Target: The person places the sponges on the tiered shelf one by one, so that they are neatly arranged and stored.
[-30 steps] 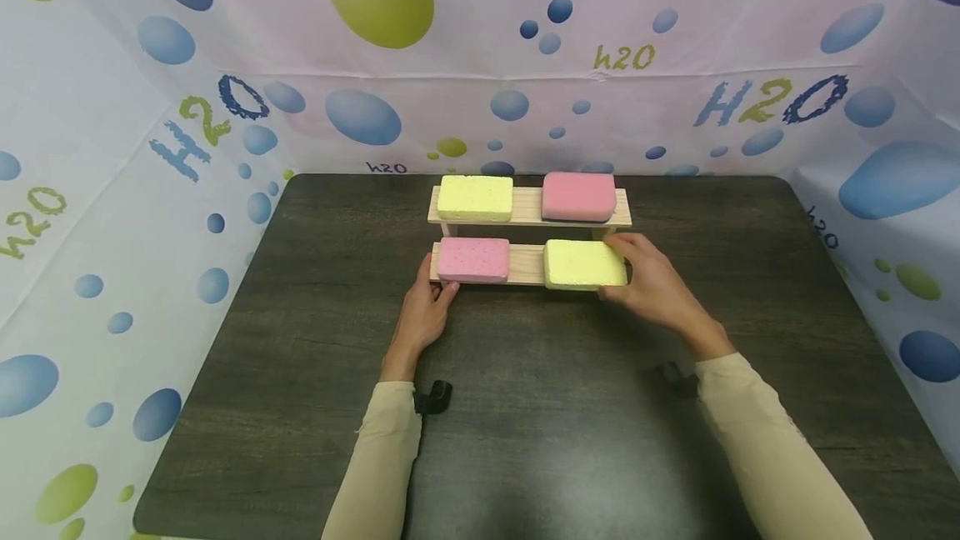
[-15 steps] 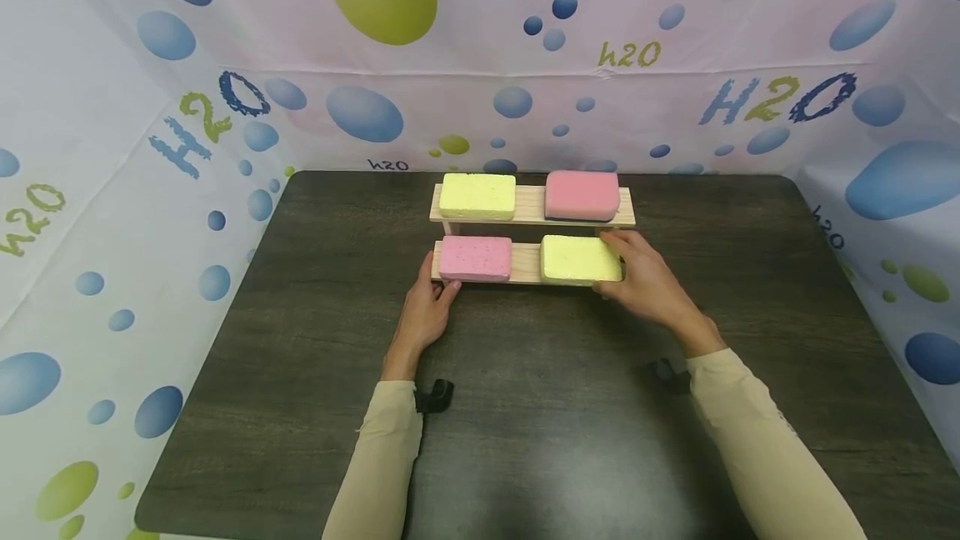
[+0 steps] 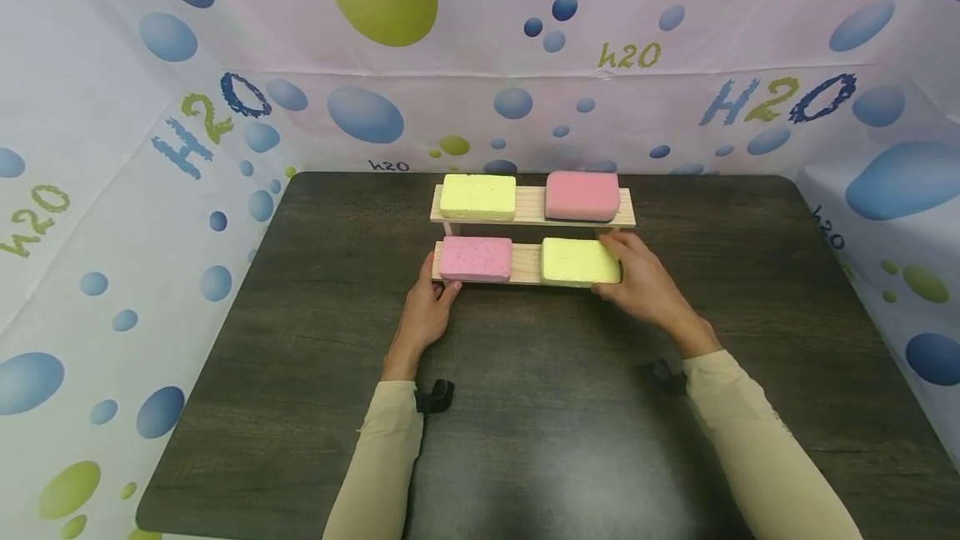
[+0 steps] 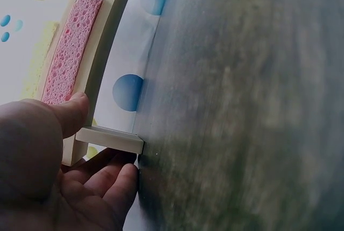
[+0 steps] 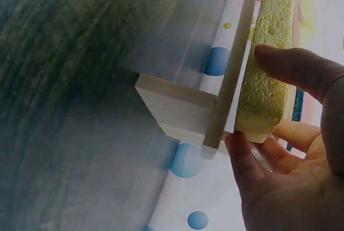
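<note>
A two-step wooden shelf point(image 3: 526, 263) stands on the table. My left hand point(image 3: 422, 319) grips the left end of its lower step; in the left wrist view the thumb lies at the front edge and the fingers are near the end leg point(image 4: 110, 139). A pink sponge point(image 3: 476, 258) lies just beside that thumb. At the lower step's right end, my right hand point(image 3: 647, 286) pinches a yellow sponge point(image 3: 576, 262). The right wrist view shows the thumb on its front face and fingers below and behind it. A thin gap shows between this sponge point(image 5: 267, 64) and the board; contact is unclear.
Another yellow sponge point(image 3: 477, 197) and a pink sponge with a dark underside point(image 3: 582, 196) rest on the upper step. The dark wood-grain table point(image 3: 300, 340) extends around the shelf. A dotted, printed curtain point(image 3: 450, 65) hangs close behind.
The right hand has shifted the yellow sponge slightly left and back, so it overhangs the front edge less than a second ago. My left hand keeps its place on the shelf.
</note>
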Tool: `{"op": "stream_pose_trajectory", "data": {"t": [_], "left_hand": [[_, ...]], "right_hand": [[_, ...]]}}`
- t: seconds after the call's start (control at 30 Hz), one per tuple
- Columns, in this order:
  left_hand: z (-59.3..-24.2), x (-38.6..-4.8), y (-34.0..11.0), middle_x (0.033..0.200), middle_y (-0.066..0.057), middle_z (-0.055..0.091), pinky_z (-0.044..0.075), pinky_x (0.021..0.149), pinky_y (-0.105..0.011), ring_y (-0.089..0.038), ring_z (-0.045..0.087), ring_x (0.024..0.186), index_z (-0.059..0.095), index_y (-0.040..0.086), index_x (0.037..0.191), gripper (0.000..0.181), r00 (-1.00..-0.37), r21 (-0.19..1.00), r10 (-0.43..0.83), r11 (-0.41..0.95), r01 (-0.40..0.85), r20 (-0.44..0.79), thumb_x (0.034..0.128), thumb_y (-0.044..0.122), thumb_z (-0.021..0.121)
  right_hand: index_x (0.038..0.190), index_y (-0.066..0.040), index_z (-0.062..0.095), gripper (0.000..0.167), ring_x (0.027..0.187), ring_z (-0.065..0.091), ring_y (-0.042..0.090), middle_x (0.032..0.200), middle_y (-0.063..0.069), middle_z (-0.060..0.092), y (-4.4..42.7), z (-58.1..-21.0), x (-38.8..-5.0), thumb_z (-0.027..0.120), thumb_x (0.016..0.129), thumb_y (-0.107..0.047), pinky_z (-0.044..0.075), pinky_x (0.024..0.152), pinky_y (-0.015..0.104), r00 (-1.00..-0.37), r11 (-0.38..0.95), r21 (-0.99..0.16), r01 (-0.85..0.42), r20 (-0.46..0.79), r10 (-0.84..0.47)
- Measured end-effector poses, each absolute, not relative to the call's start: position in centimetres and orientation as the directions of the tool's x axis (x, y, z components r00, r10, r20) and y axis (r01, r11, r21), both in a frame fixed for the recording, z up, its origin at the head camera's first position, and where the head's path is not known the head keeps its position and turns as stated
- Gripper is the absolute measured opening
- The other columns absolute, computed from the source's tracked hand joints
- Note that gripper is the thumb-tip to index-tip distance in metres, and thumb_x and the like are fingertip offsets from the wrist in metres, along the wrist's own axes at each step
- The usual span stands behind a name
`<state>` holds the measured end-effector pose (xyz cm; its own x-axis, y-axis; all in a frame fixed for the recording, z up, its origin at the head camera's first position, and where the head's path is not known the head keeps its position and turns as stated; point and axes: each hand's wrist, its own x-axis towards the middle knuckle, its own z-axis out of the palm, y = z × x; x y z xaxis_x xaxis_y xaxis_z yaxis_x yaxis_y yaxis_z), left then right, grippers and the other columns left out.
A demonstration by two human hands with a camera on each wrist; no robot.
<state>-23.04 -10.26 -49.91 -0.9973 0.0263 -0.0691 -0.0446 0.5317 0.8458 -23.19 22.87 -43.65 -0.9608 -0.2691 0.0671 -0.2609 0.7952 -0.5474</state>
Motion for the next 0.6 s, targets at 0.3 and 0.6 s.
{"op": "stream_pose_trajectory", "data": {"t": [0.3, 0.6], "left_hand": [[-49.83, -22.97, -10.27, 0.155, -0.016, 0.035, 0.038, 0.113, -0.043, -0.026, 0.040, 0.140, 0.010, 0.009, 0.157, 0.073, -0.997, 0.840, 0.024, 0.541, -0.048, -0.073, 0.1006, 0.029, 0.053], [-49.67, -22.85, -10.29, 0.156, -0.016, 0.034, 0.039, 0.113, -0.043, -0.026, 0.039, 0.140, 0.011, 0.009, 0.156, 0.074, -0.997, 0.840, 0.023, 0.540, -0.053, -0.077, 0.1002, 0.029, 0.054]], "right_hand": [[0.143, 0.009, 0.039, 0.077, 0.126, 0.044, 0.044, 0.142, 0.029, 0.040, 22.90, -43.87, -23.19, 0.077, 0.079, -0.012, 0.040, 0.103, 0.057, -0.958, 0.797, -0.540, -0.272, 0.077, -0.274], [0.142, 0.007, 0.041, 0.075, 0.128, 0.045, 0.043, 0.143, 0.027, 0.043, 22.85, -44.21, -23.26, 0.076, 0.079, -0.013, 0.040, 0.105, 0.057, -0.957, 0.808, -0.516, -0.285, 0.104, -0.272]]}}
